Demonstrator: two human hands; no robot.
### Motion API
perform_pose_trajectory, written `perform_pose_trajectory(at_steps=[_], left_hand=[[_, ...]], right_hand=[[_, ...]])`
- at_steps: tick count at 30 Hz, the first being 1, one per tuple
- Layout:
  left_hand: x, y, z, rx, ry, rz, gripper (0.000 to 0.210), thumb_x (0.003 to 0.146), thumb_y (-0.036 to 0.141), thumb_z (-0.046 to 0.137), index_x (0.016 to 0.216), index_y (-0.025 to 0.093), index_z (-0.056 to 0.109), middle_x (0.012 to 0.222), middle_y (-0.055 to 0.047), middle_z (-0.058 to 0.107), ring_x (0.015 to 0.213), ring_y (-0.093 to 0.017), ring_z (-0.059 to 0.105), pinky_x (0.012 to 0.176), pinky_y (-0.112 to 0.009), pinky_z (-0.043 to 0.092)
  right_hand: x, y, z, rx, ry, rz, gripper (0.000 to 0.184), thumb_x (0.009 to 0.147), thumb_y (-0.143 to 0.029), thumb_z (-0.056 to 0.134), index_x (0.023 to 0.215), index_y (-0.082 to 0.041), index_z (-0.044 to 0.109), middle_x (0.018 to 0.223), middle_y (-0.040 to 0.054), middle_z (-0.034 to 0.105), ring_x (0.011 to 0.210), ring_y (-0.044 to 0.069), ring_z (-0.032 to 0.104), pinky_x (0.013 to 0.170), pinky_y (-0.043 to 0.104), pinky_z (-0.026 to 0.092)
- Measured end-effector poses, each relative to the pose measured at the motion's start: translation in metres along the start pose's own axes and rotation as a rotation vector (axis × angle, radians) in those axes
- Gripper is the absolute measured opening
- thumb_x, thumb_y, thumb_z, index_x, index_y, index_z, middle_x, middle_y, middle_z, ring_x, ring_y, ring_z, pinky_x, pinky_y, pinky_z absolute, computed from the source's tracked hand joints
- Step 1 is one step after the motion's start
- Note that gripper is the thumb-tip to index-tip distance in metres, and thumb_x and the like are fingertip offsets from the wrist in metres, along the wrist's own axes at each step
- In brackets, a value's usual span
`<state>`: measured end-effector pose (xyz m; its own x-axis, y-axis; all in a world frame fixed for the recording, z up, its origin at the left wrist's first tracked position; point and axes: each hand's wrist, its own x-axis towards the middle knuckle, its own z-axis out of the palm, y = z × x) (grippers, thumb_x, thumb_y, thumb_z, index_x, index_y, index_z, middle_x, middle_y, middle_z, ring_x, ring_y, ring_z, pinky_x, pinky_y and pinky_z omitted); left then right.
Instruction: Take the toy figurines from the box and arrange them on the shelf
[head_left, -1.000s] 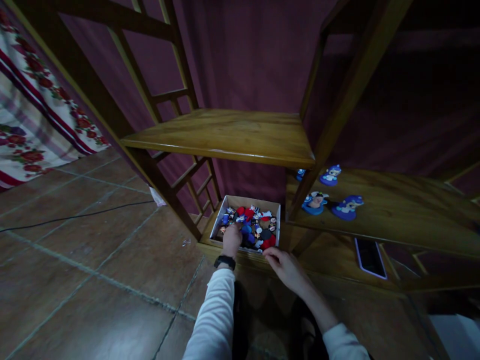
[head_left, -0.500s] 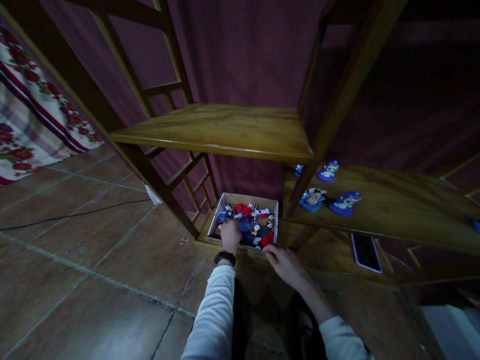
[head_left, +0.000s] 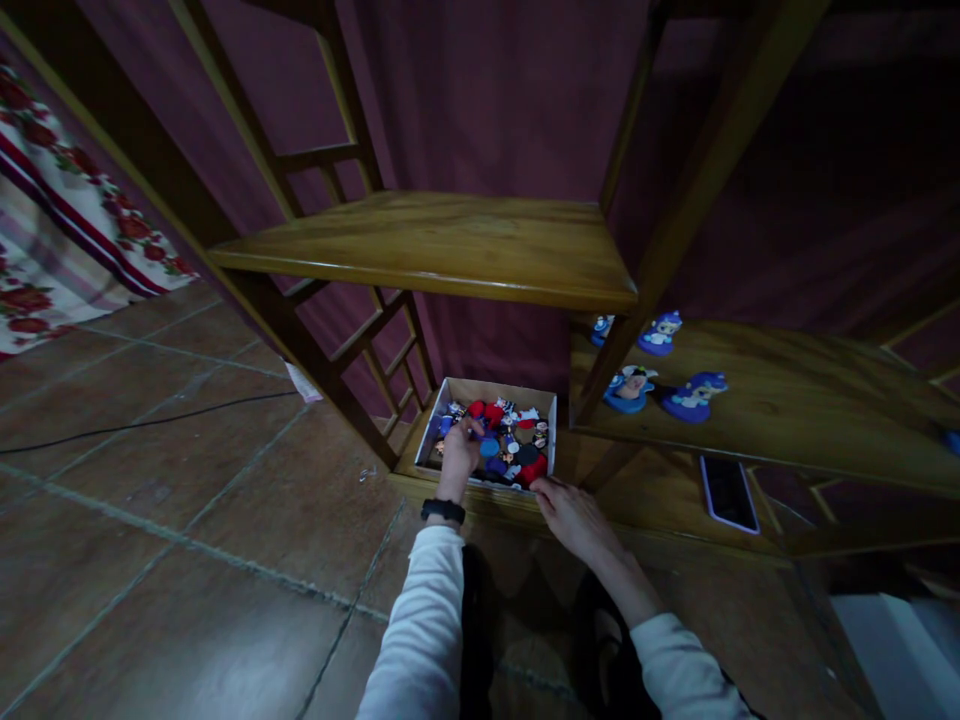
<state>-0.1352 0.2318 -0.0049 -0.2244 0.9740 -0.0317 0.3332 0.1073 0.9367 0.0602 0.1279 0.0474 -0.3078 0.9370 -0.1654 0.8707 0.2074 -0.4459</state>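
A shallow cardboard box [head_left: 555,425] with white outer sides sits on the low shelf, filled with several small figurines [head_left: 510,440] in red, blue, white and black. My left hand [head_left: 459,458], with a dark band on its wrist, hovers over the left part of the box. Its thumb and fingers are bent but apart, and nothing shows between them. At the front right corner of the box, my right hand [head_left: 574,515] has its fingers closed on the rim. The fingertips there are partly hidden.
A wooden shelf board [head_left: 450,245] juts out above the box. Several blue and purple figurines [head_left: 694,397] stand on the right shelf board [head_left: 787,400], and a phone [head_left: 729,493] lies below it. A black cable [head_left: 150,422] crosses the tiled floor [head_left: 225,520].
My left hand has risen slightly out of the figurines, its fingers parting. My right hand stays at the box corner. The view has shifted a little.
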Motion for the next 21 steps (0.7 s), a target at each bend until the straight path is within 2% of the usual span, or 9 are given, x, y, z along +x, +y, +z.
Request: perform_pose_trajectory(at_steps=[2,5,10,13,17,19,21], left_hand=[[0.001,0.001,-0.004,-0.127,0.061,-0.007,0.016,0.052,0.004,0.051,0.061,0.016,0.051,0.066,0.002,0.058,0.066,-0.012,0.055,0.068,-0.026,0.045],[0.002,0.005,-0.009,-0.333,0.139,-0.113,0.012,0.054,0.009,0.056,0.065,0.015,0.056,0.063,0.001,0.058,0.063,-0.012,0.055,0.066,-0.027,0.046],[0.003,0.009,-0.011,-0.655,0.134,-0.229,0.011,0.058,0.017,0.063,0.066,0.013,0.056,0.067,0.0,0.057,0.063,-0.011,0.057,0.067,-0.029,0.048],[0.004,0.007,-0.012,-0.673,0.156,-0.235,0.021,0.051,0.011,0.066,0.07,0.013,0.056,0.065,0.001,0.057,0.058,-0.01,0.055,0.062,-0.028,0.047],[0.008,0.006,-0.018,-0.655,0.343,-0.174,0.031,0.046,0.006,0.066,0.076,0.013,0.059,0.066,0.002,0.058,0.058,-0.009,0.055,0.061,-0.025,0.045],[0.01,0.01,-0.023,-0.676,0.416,-0.171,0.027,0.049,0.008,0.066,0.075,0.013,0.06,0.065,0.002,0.059,0.058,-0.008,0.054,0.06,-0.023,0.045],[0.011,0.017,-0.028,-0.745,0.43,-0.223,0.019,0.054,0.01,0.065,0.072,0.012,0.06,0.062,0.001,0.059,0.056,-0.008,0.054,0.058,-0.023,0.045]], right_hand=[[0.001,-0.001,0.0,-0.003,-0.001,0.0,0.024,0.09,-0.022,0.038,0.102,-0.027,0.058,0.104,0.0016,0.064,0.093,0.015,0.061,0.075,0.024,0.04],[0.003,-0.001,0.002,-0.008,0.008,-0.005,0.024,0.09,-0.022,0.038,0.104,-0.026,0.057,0.106,0.0022,0.064,0.095,0.016,0.061,0.075,0.024,0.04],[0.005,-0.002,0.005,-0.018,0.021,-0.005,0.026,0.09,-0.022,0.037,0.106,-0.026,0.057,0.107,0.0029,0.064,0.097,0.016,0.061,0.077,0.025,0.041],[0.006,-0.003,0.006,-0.018,0.02,-0.01,0.026,0.09,-0.022,0.037,0.106,-0.026,0.057,0.108,0.0027,0.064,0.096,0.016,0.061,0.076,0.025,0.041],[0.007,-0.004,0.008,-0.013,0.013,0.005,0.025,0.089,-0.022,0.039,0.106,-0.027,0.057,0.108,0.0027,0.063,0.095,0.016,0.061,0.077,0.025,0.042],[0.008,-0.004,0.009,-0.004,0.019,0.005,0.026,0.089,-0.021,0.04,0.107,-0.027,0.057,0.109,0.0024,0.063,0.095,0.016,0.061,0.077,0.025,0.042],[0.01,-0.003,0.01,0.005,0.032,0.004,0.026,0.088,-0.02,0.041,0.107,-0.028,0.057,0.11,0.0017,0.063,0.096,0.016,0.061,0.077,0.025,0.041]])
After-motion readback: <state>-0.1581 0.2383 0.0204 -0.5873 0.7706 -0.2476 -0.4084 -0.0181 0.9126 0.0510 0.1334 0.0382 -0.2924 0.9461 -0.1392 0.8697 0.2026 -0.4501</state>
